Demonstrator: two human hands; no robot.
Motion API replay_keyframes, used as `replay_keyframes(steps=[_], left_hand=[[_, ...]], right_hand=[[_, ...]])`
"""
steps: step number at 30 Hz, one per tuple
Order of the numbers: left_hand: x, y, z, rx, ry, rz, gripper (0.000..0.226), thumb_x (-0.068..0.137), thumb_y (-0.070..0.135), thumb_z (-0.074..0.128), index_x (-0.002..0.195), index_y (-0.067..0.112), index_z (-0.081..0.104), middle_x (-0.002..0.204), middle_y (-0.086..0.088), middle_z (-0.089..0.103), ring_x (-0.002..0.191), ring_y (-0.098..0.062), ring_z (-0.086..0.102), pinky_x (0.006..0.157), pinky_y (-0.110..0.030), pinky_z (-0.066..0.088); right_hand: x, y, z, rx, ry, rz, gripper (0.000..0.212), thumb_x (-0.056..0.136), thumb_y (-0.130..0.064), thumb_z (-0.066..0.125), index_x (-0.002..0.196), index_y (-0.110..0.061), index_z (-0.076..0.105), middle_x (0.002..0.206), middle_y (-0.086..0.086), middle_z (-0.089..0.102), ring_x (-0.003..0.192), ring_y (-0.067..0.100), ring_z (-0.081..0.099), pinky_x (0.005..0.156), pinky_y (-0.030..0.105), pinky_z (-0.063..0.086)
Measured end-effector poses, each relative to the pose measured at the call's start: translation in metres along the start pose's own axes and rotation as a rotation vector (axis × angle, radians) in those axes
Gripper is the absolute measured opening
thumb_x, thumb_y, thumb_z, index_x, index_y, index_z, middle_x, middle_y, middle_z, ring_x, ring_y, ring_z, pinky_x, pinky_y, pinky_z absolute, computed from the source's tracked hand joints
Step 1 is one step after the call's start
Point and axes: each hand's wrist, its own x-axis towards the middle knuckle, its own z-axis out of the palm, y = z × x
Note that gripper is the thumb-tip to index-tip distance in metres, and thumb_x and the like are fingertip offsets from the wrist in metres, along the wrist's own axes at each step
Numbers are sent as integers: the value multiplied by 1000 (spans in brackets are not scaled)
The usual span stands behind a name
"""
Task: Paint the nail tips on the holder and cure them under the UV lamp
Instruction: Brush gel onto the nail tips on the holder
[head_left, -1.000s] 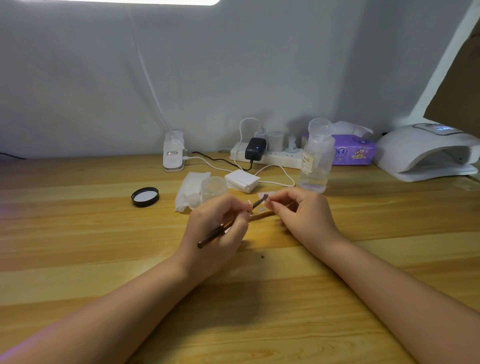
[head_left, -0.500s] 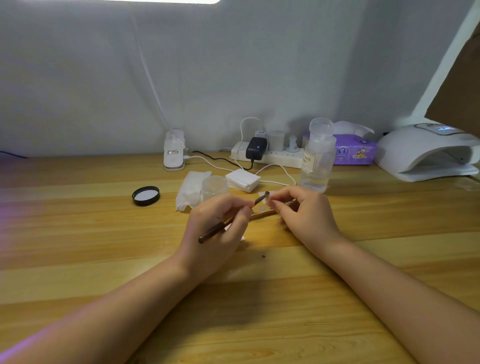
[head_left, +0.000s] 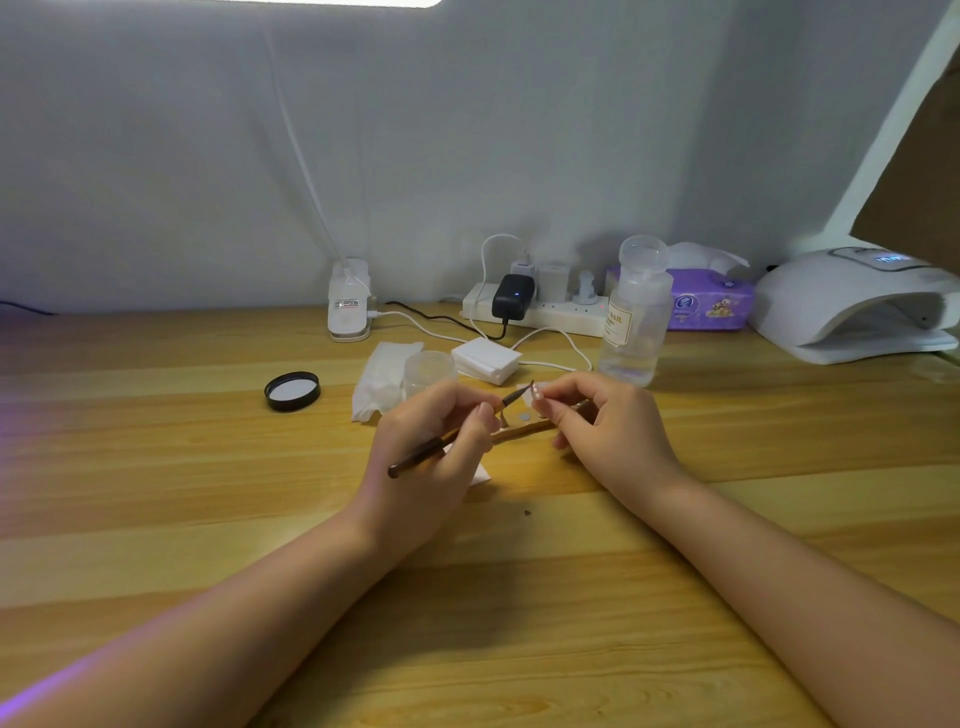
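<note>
Near the middle of the light wooden table, both bare hands met above the boards. The left hand had its fingers curled round a thin dark brown nail brush, pinching it near the bristle end. The brush's long axis ran on a slant, its butt toward the near left corner of the table and its dark tip aimed up and toward the far right, where it touched or nearly touched a small pale nail tip. The right hand pinched that nail tip's slim tan wooden holder stick between curled fingers; the stick lay almost level, its long axis running left to right, its free end pointing left under the brush. Whether the bristles actually met the tip could not be told.

Just behind the hands stood a small clear plastic jar, beside a crumpled white wipe and a stack of white cotton pads. A round black lid lay further left, well apart. A clear bottle with a cream label stood behind the right hand. Along the far edge sat a white power strip, a purple tissue pack and, at the far right corner, a white domed UV lamp.
</note>
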Motion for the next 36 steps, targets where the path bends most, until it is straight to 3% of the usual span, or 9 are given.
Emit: replay_keyframes(steps=[5,11,21,27,31,36], left_hand=[[-1,-3,-1,-79,-23,-11,16,89,26,53,94,20,67,79,4,69,74,-14,68,67,-27,56],[-1,-4,-1,-115,-6,-25,16,89,26,51,93,18,65,77,4,69,72,-15,68,67,-25,54],[0,-3,0,-80,47,-47,13,90,31,52,95,30,64,83,8,69,78,-14,68,69,-27,56],[-1,-2,-1,-86,-37,-42,17,89,29,53,96,24,67,82,3,69,78,-15,68,69,-30,56],[-2,-2,-1,-154,-32,-70,19,85,27,53,88,16,68,72,2,67,69,-16,65,65,-32,54],[-1,-2,0,-152,-2,-66,18,87,29,51,89,18,65,73,4,67,67,-15,65,63,-31,55]], right_hand=[[0,1,-1,-7,-16,1,13,90,-22,64,86,-34,65,77,-7,68,57,5,64,55,22,52],[1,0,0,-4,-10,1,12,90,-24,64,86,-36,64,76,-6,68,55,3,64,50,13,48],[0,0,0,-12,-32,-26,16,90,-20,64,86,-35,63,73,-4,68,59,6,65,57,25,55],[1,1,0,-36,-26,-25,20,90,-20,65,86,-39,63,73,-4,68,58,6,64,55,23,54],[1,1,0,-29,7,-31,26,89,-17,66,81,-41,62,72,-6,68,54,6,63,54,24,51],[0,0,0,-37,9,-28,25,89,-18,66,80,-41,62,74,-6,69,54,5,63,54,24,53]])
